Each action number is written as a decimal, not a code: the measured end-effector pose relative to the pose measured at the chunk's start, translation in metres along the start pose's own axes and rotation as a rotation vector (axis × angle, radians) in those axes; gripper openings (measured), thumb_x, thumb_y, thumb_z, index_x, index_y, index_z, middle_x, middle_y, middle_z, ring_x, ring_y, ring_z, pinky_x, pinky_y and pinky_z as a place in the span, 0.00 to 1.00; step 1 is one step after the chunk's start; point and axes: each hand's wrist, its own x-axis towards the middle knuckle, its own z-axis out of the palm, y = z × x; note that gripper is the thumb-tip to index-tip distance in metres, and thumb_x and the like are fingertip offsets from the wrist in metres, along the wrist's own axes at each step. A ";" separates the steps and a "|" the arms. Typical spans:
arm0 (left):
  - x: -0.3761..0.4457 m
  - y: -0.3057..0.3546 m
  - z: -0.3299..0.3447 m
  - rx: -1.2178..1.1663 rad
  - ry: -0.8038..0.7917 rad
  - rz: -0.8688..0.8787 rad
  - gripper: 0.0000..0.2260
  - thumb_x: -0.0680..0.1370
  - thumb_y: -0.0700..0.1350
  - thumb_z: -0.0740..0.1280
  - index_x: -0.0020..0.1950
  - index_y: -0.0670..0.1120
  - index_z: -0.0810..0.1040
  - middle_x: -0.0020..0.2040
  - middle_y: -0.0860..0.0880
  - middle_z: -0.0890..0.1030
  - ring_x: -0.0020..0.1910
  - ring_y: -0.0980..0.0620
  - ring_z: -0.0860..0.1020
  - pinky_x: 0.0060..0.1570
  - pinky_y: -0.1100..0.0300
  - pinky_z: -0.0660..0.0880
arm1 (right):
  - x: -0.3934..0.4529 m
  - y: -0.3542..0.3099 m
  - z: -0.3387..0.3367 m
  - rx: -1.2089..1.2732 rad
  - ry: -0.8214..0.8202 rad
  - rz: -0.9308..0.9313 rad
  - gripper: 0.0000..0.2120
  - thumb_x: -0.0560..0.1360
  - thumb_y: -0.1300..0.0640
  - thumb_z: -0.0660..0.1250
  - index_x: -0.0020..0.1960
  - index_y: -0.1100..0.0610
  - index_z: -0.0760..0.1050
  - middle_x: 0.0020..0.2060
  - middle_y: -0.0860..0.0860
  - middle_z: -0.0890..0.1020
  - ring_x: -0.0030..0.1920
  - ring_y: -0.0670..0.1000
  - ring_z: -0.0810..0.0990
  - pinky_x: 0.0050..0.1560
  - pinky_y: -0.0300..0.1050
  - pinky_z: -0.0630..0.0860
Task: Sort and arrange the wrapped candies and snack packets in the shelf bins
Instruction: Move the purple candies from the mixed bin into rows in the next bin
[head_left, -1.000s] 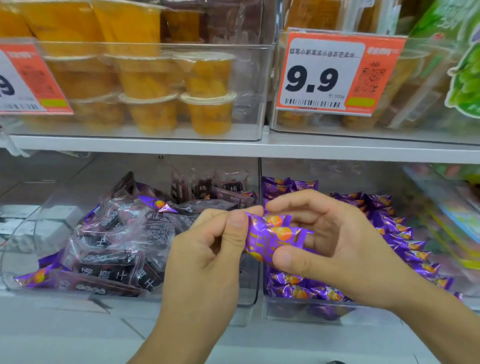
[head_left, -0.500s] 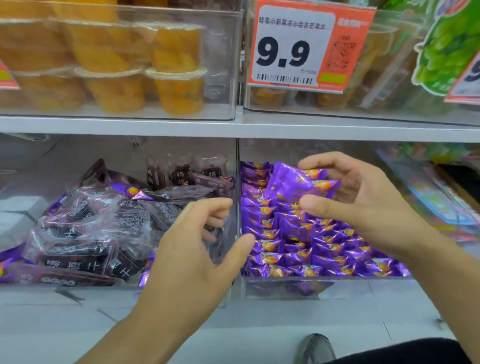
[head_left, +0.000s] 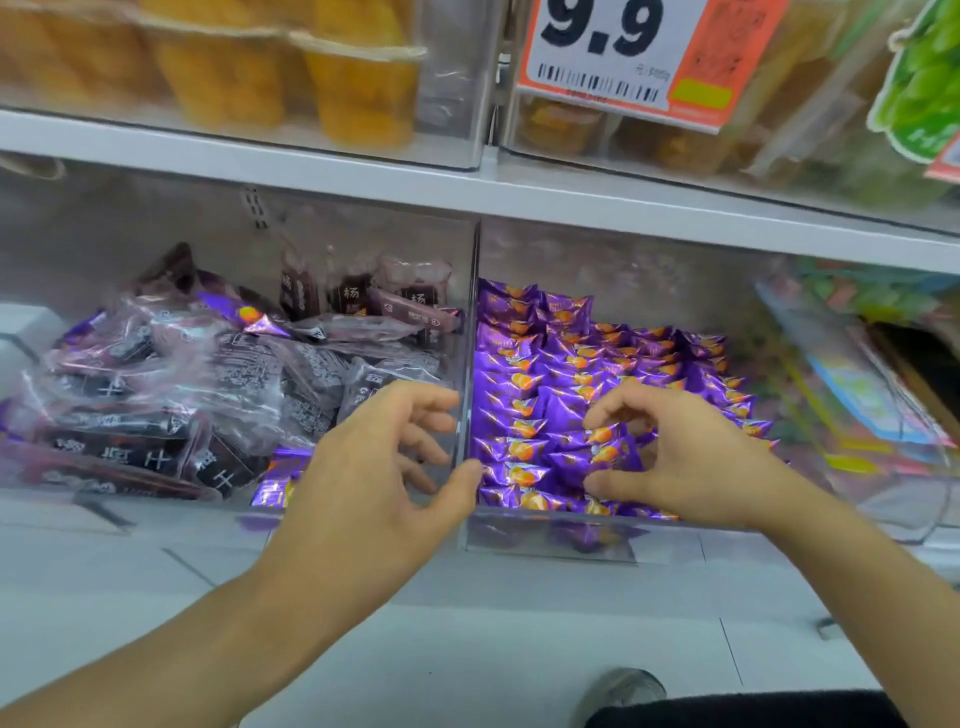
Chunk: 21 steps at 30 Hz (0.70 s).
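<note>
Candies (head_left: 587, 395) going back into the right bin (head_left: 550, 545) as I am sorting the lower shelf.

Half a second ago I was lifting a purple packet over this bin in my right hand (head_left: 691, 462); now I am lowering that hand onto the rows, thumb and curled fingers pinching a packet (head_left: 605, 449) near the front, so the stray is joining its own kind. My left hand (head_left: 374, 467) is hovering empty, fingers loosely spread, by the clear divider (head_left: 470, 332). Purple strays (head_left: 275, 478) are still lying among the dark packets (head_left: 171, 395) in the left bin, so I am judging the sorting unfinished.
</note>
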 end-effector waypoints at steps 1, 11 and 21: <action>0.001 -0.001 0.000 0.001 -0.002 0.002 0.18 0.70 0.46 0.76 0.56 0.56 0.77 0.46 0.57 0.81 0.40 0.53 0.80 0.41 0.61 0.78 | 0.000 -0.001 0.001 -0.042 0.001 0.003 0.19 0.63 0.48 0.82 0.50 0.41 0.77 0.51 0.41 0.79 0.48 0.42 0.77 0.44 0.37 0.73; 0.001 -0.002 -0.003 -0.029 -0.012 0.027 0.17 0.69 0.47 0.76 0.55 0.56 0.77 0.46 0.59 0.79 0.40 0.54 0.80 0.38 0.61 0.78 | -0.003 -0.010 0.004 -0.202 0.048 0.000 0.23 0.60 0.47 0.83 0.51 0.42 0.77 0.47 0.42 0.77 0.45 0.42 0.76 0.41 0.32 0.70; 0.001 -0.002 -0.002 -0.028 -0.016 0.012 0.17 0.68 0.48 0.76 0.54 0.57 0.77 0.44 0.57 0.80 0.36 0.52 0.80 0.35 0.64 0.77 | 0.007 0.002 -0.006 -0.006 0.060 0.062 0.05 0.75 0.55 0.74 0.41 0.47 0.82 0.35 0.44 0.85 0.36 0.42 0.83 0.40 0.33 0.76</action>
